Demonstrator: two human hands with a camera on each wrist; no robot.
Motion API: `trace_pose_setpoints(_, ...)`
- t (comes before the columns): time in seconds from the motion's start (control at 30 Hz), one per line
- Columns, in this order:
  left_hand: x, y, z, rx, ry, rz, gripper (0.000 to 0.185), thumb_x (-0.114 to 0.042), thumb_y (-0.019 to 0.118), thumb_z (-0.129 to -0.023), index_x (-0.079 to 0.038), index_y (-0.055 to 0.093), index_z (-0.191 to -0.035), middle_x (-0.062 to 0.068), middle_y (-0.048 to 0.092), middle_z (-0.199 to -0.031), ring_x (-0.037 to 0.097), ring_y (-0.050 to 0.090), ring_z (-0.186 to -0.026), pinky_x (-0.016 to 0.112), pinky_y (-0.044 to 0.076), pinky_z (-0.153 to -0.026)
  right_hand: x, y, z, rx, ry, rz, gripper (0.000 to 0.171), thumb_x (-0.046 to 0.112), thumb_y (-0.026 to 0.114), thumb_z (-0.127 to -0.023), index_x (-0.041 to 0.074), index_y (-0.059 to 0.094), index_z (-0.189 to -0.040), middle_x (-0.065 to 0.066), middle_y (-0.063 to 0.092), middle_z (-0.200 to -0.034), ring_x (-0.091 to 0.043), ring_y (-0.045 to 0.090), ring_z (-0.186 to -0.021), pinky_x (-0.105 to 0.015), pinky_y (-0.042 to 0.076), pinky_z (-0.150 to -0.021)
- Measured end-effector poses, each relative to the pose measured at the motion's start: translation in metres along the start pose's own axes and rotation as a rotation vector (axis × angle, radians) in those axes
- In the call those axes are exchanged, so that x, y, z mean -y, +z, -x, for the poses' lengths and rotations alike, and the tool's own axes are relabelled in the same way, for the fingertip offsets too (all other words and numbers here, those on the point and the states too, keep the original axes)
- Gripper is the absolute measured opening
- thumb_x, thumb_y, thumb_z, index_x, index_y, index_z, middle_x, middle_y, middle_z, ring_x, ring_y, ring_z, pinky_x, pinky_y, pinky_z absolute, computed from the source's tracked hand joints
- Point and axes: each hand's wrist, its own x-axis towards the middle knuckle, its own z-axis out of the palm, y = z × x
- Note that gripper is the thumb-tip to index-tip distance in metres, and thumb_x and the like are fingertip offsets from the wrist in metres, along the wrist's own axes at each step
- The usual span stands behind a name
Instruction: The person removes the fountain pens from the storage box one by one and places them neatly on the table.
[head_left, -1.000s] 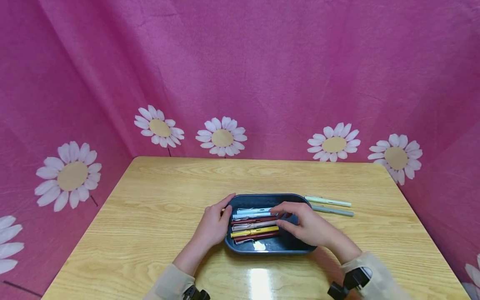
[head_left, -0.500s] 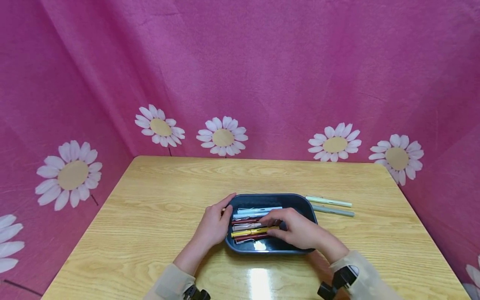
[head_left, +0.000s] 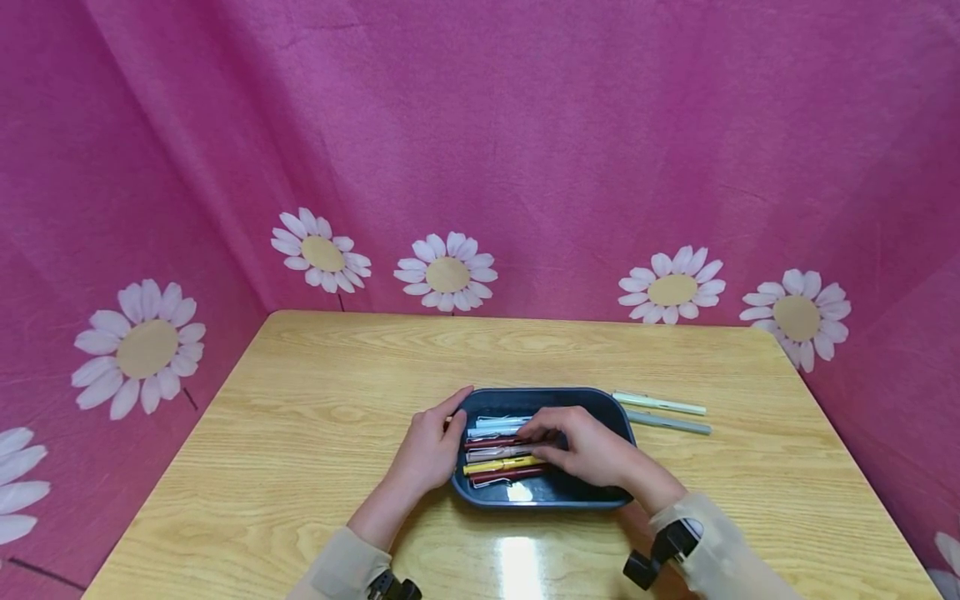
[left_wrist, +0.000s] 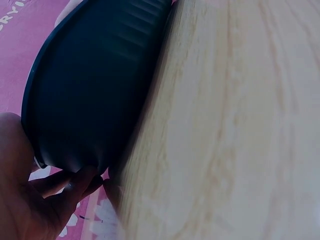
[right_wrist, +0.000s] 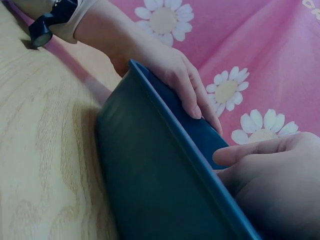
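A: Dark blue tray (head_left: pixel 615 412) sits on the table (head_left: pixel 300 433). Left hand (head_left: pixel 426 450) holds the tray's left end, fingers (head_left: pixel 456 402) curled over the rim. Right hand (head_left: pixel 592 450) is inside the tray, fingers (head_left: pixel 536 427) bent onto the pens (head_left: pixel 498 450); can't tell from the head view whether they pinch one.

B: Wrist views? Left wrist only gives the tray's outer wall (left_wrist: pixel 95 95) and fingers under it. Right wrist shows left fingers (right_wrist: pixel 192 97) draped over the rim; pens hidden there.

A: Two more pens (head_left: pixel 663 414) lie just right of the tray.
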Motion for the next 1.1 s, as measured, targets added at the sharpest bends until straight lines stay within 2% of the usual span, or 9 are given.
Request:
trace_pose_setpoints(0.3, 0.000, 0.000, 0.001, 0.003, -0.013, 0.002, 0.046, -0.029, 0.047, -0.115, -0.025, 0.050, -0.160, 0.014, 0.056, -0.154, 0.032, 0.052, -0.142, 0.056, 0.042, -0.115, -0.001, 0.002, -0.006, 0.061, 0.022, 0.064, 0.029, 0.000, 0.074, -0.098, 0.008, 0.074, -0.126, -0.002, 0.074, -0.111, -0.017, 0.070, -0.102, -0.037, 0.059, -0.091)
trace_pose_setpoints(0.5, 0.000, 0.000, -0.001, 0.009, -0.015, 0.008, 0.046, -0.029, 0.047, -0.115, -0.026, 0.050, -0.161, 0.013, 0.054, -0.156, 0.032, 0.050, -0.144, 0.056, 0.042, -0.115, -0.001, -0.002, -0.010, 0.011, -0.009, 0.121, 0.027, 0.003, 0.075, -0.099, 0.009, 0.075, -0.125, -0.002, 0.074, -0.115, -0.016, 0.068, -0.104, -0.040, 0.059, -0.094)
trace_pose_setpoints(0.63, 0.000, -0.001, -0.001, 0.013, -0.021, 0.013, 0.046, -0.030, 0.047, -0.115, -0.026, 0.050, -0.160, 0.013, 0.054, -0.156, 0.032, 0.050, -0.144, 0.056, 0.042, -0.116, 0.000, -0.002, -0.015, -0.011, 0.016, 0.155, 0.025, 0.006, 0.074, -0.100, 0.010, 0.075, -0.125, -0.001, 0.072, -0.120, -0.017, 0.065, -0.108, -0.043, 0.057, -0.098)
trace_pose_setpoints(0.87, 0.001, 0.000, -0.001, 0.021, -0.020, 0.024, 0.046, -0.029, 0.047, -0.115, -0.027, 0.050, -0.160, 0.012, 0.054, -0.156, 0.031, 0.050, -0.144, 0.055, 0.042, -0.115, -0.001, 0.005, -0.022, -0.002, 0.048, 0.206, 0.025, 0.002, 0.071, -0.101, 0.004, 0.073, -0.126, -0.008, 0.071, -0.125, -0.021, 0.065, -0.115, -0.047, 0.055, -0.101)
trace_pose_setpoints(1.1, 0.000, 0.000, -0.001, 0.014, -0.016, 0.018, 0.046, -0.029, 0.047, -0.115, -0.026, 0.050, -0.160, 0.013, 0.054, -0.156, 0.032, 0.050, -0.144, 0.055, 0.042, -0.115, -0.013, 0.011, -0.025, 0.001, 0.029, 0.253, 0.025, 0.003, 0.069, -0.101, 0.003, 0.072, -0.125, -0.010, 0.071, -0.122, -0.022, 0.065, -0.110, -0.048, 0.057, -0.098)
